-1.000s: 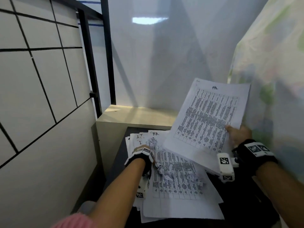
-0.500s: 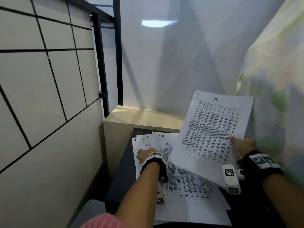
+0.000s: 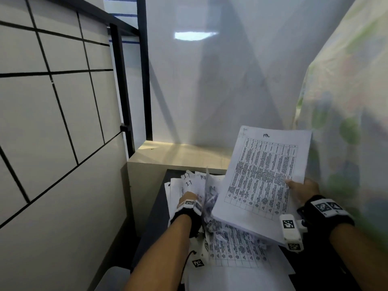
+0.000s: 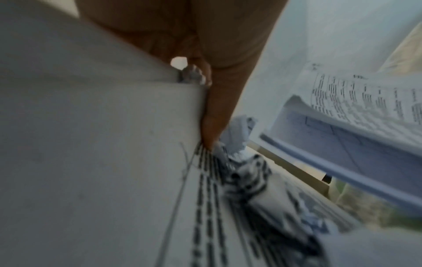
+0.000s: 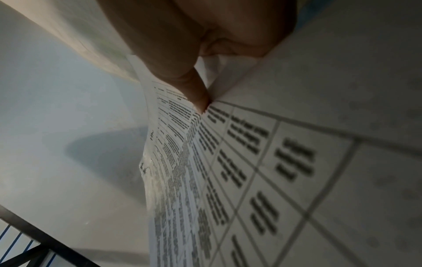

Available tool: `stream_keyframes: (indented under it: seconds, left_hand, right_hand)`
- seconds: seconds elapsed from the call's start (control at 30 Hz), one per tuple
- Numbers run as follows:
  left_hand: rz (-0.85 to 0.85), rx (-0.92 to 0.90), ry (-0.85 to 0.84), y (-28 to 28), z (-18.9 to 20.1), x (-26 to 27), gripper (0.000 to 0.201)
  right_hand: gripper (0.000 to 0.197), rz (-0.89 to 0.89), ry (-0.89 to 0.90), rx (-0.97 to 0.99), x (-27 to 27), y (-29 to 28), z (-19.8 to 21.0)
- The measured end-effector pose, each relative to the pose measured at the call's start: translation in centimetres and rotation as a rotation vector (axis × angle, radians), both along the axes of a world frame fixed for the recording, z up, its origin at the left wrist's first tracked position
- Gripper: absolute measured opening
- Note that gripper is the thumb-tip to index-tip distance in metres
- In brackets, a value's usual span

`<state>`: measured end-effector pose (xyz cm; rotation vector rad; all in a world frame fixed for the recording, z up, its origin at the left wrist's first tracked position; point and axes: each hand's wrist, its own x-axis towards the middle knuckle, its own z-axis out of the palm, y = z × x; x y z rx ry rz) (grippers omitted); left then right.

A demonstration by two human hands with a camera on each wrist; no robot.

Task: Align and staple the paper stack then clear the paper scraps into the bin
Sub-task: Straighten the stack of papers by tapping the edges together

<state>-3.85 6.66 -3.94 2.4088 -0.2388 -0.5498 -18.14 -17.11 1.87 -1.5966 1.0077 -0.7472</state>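
Observation:
My right hand (image 3: 302,187) pinches a thick stack of printed table sheets (image 3: 264,177) by its right edge and holds it tilted above the black table (image 3: 155,217). The thumb (image 5: 200,101) lies on the stack's top page (image 5: 274,162). My left hand (image 3: 189,198) is at the far end of the loose sheets (image 3: 237,255) spread on the table. It grips one raised sheet (image 4: 91,144), the thumb (image 4: 210,126) along its edge. Crumpled paper scraps (image 3: 212,198) lie on the sheets just right of that hand, and the scraps (image 4: 246,173) show blurred past the thumb.
A beige ledge (image 3: 180,154) runs behind the table. A white tiled wall (image 3: 52,143) and a black metal post (image 3: 126,101) close the left side. A pale floral cloth (image 3: 346,101) hangs close on the right. A grey rounded object (image 3: 113,278) sits low beside the table's left edge.
My left hand has slid from the middle of the loose sheets to their far end and raised a sheet's edge. The right hand keeps the stack lifted in about the same place.

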Motion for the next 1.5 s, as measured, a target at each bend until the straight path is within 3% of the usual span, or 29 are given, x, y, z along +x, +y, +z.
stream_keyframes:
  seconds: [0.07, 0.17, 0.33, 0.43, 0.5, 0.67, 0.87, 1.0, 1.1, 1.23, 1.3, 1.37, 1.43, 1.5]
  left_hand:
    - [-0.064, -0.020, 0.004, 0.4, 0.8, 0.1, 0.004]
    - [-0.037, -0.202, -0.019, 0.3, 1.1, 0.8, 0.039]
    - [-0.050, -0.373, -0.126, 0.3, 2.4, 1.5, 0.033]
    - [-0.066, -0.496, -0.159, 0.4, 3.7, 1.8, 0.021]
    - [-0.068, -0.610, -0.153, 0.4, 4.1, 2.3, 0.031]
    - [-0.058, -0.798, -0.069, 0.9, 6.2, 2.5, 0.042]
    - [-0.139, -0.894, -0.158, 1.1, 9.2, 2.2, 0.041]
    - [-0.164, -0.958, -0.160, 0.9, 10.9, 2.2, 0.038]
    - [-0.178, -0.966, -0.181, 1.1, 12.1, 2.4, 0.038]
    - [-0.221, -0.924, -0.257, 1.4, 13.2, 2.6, 0.037]
    - [-0.230, -0.901, -0.292, 1.3, 13.5, 2.6, 0.035]
    - [-0.243, -0.871, -0.342, 1.1, 13.7, 2.4, 0.027]
    - [-0.267, -0.808, -0.438, 0.8, 14.2, 1.6, 0.036]
    - [-0.282, -0.779, -0.488, 0.6, 14.5, 0.9, 0.044]
  right_hand:
    - [0.033, -0.005, -0.005, -0.003, 0.2, 0.0, 0.0]
    - [0.032, -0.002, -0.027, -0.001, 0.8, -0.2, -0.1]
    - [0.032, 0.073, -0.115, 0.101, 1.3, -0.5, 0.0]
    - [0.047, 0.139, -0.120, 0.142, 2.8, -3.7, -2.0]
    - [0.054, 0.178, -0.126, 0.185, 3.9, -5.2, -3.2]
    - [0.040, 0.198, -0.246, 0.251, 3.8, -1.3, -0.4]
    - [0.043, 0.268, -0.344, 0.386, 4.2, -0.1, 1.9]
    - [0.044, 0.313, -0.442, 0.356, 4.8, 0.3, 3.3]
    - [0.055, 0.333, -0.505, 0.332, 4.9, 0.3, 4.3]
    - [0.085, 0.458, -0.524, 0.363, 4.9, 0.3, 5.3]
    - [0.075, 0.469, -0.502, 0.335, 5.3, 0.3, 5.6]
    - [0.048, 0.412, -0.486, 0.298, 5.5, 0.9, 6.0]
    - [0.026, 0.317, -0.492, 0.235, 5.8, 1.3, 6.3]
    - [0.034, 0.224, -0.475, 0.139, 6.0, 1.9, 6.9]
